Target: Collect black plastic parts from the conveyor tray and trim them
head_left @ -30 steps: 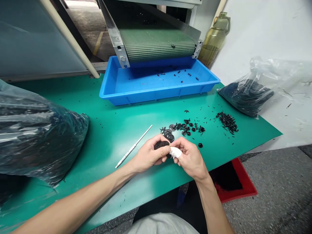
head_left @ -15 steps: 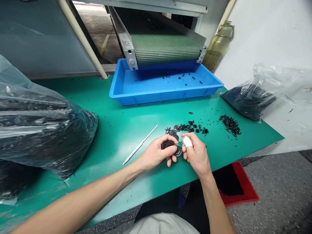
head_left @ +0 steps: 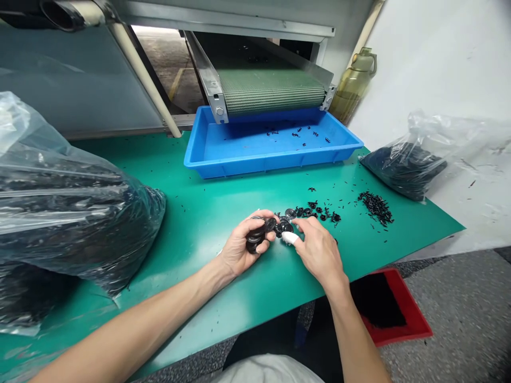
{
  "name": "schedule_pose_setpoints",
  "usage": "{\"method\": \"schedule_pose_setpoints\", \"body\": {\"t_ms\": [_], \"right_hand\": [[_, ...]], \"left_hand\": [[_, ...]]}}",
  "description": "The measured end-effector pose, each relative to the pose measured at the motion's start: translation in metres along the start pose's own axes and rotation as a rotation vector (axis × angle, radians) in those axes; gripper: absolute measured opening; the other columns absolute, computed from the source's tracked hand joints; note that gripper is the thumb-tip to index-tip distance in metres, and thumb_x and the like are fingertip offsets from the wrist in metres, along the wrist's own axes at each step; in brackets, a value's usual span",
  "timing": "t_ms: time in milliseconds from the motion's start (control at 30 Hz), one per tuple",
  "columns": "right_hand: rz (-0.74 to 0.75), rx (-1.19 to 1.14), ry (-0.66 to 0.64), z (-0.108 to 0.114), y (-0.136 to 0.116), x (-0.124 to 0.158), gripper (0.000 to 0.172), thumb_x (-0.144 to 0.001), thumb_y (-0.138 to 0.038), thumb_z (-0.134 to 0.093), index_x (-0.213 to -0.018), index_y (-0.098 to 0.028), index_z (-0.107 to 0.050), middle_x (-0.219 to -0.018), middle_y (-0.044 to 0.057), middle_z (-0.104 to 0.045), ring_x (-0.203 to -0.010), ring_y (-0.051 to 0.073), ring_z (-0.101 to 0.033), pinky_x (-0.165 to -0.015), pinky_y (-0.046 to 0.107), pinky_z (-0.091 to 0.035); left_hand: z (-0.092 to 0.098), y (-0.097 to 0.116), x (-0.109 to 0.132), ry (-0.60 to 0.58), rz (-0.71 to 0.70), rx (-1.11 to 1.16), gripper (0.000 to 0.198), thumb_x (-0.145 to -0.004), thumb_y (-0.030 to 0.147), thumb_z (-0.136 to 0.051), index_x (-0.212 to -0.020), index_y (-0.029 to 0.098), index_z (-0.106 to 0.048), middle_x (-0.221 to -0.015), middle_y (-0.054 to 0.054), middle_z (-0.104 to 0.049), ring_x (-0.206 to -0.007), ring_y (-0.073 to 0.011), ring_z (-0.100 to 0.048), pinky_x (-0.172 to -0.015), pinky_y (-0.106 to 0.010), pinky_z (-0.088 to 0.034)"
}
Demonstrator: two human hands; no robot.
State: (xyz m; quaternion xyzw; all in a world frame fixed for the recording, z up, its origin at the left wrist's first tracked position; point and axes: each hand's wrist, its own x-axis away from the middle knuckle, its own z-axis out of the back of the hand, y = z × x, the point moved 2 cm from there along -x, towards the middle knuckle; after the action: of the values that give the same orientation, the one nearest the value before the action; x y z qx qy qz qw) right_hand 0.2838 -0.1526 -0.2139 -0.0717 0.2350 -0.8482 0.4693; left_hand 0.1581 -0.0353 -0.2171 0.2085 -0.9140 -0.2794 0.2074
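Note:
My left hand (head_left: 241,247) is curled round a stack of black round plastic discs (head_left: 257,234) just above the green mat (head_left: 191,213). My right hand (head_left: 317,250), with a white wrap on one fingertip, reaches to the loose black discs and small parts (head_left: 307,211) lying on the mat beside it; its fingers pinch at a disc next to the left hand's stack. A second scatter of thin black bits (head_left: 375,205) lies further right.
A blue tray (head_left: 275,159) with a few black parts sits under a green conveyor belt (head_left: 271,88) at the back. Large plastic bags of black parts lie at the left (head_left: 72,213) and right (head_left: 407,165). A yellowish bottle (head_left: 353,85) stands behind; a red bin (head_left: 399,308) sits below the table.
Both hands have moved forward to the pile of discs. The left hand now holds a thicker stack; the white stick on the mat is hidden behind it.

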Motion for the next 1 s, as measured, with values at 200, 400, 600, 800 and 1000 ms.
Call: {"method": "schedule_pose_setpoints", "body": {"t_ms": [200,400,600,800,1000], "right_hand": [[0.042,-0.28,0.033,-0.006,0.002,-0.002,0.014,-0.08,-0.009,-0.051,-0.084,-0.021,-0.057,-0.084,-0.001,-0.058,-0.062,0.011,-0.051,-0.057,0.024,-0.036],[0.267,-0.463,0.262,-0.003,0.002,0.01,0.019,-0.084,-0.006,-0.049,-0.086,-0.021,-0.059,-0.09,0.001,-0.061,-0.082,0.014,-0.058,-0.071,0.024,-0.045],[0.423,-0.357,0.479,0.001,-0.01,0.021,0.029,-0.083,0.001,-0.045,-0.09,-0.021,-0.062,-0.098,0.004,-0.06,-0.091,0.015,-0.06,-0.078,0.026,-0.048],[0.359,-0.34,0.23,0.009,-0.012,0.032,0.028,-0.087,-0.005,-0.042,-0.1,-0.022,-0.06,-0.107,0.007,-0.059,-0.097,0.017,-0.06,-0.083,0.03,-0.049],[0.148,-0.377,-0.086,0.023,-0.005,0.03,0.02,-0.084,-0.01,-0.047,-0.097,-0.023,-0.057,-0.095,0.002,-0.06,-0.08,0.015,-0.057,-0.069,0.026,-0.046]], "left_hand": [[-0.001,-0.001,0.0,0.016,0.05,-0.016,0.013,-0.081,0.025,-0.062,-0.091,0.015,-0.063,-0.09,-0.006,-0.065,-0.066,-0.0161,-0.067,-0.033,-0.015,-0.043],[-0.006,-0.01,0.001,-0.085,0.095,-0.283,0.027,-0.086,0.042,-0.061,-0.086,0.015,-0.057,-0.079,-0.002,-0.059,-0.051,-0.0071,-0.054,-0.028,-0.01,-0.022],[-0.012,-0.016,0.007,-0.089,0.128,-0.465,0.032,-0.082,0.046,-0.065,-0.088,0.019,-0.048,-0.079,0.0,-0.061,-0.049,-0.0065,-0.054,-0.033,-0.011,-0.018],[-0.009,-0.016,0.007,-0.094,0.144,-0.534,0.031,-0.081,0.046,-0.065,-0.089,0.019,-0.052,-0.073,0.0,-0.061,-0.046,-0.0062,-0.049,-0.034,-0.014,-0.019],[-0.012,-0.012,0.008,-0.185,0.183,-0.836,0.031,-0.086,0.048,-0.057,-0.085,0.017,-0.058,-0.047,0.005,-0.051,-0.037,-0.0054,-0.031,-0.037,-0.017,-0.021]]}}
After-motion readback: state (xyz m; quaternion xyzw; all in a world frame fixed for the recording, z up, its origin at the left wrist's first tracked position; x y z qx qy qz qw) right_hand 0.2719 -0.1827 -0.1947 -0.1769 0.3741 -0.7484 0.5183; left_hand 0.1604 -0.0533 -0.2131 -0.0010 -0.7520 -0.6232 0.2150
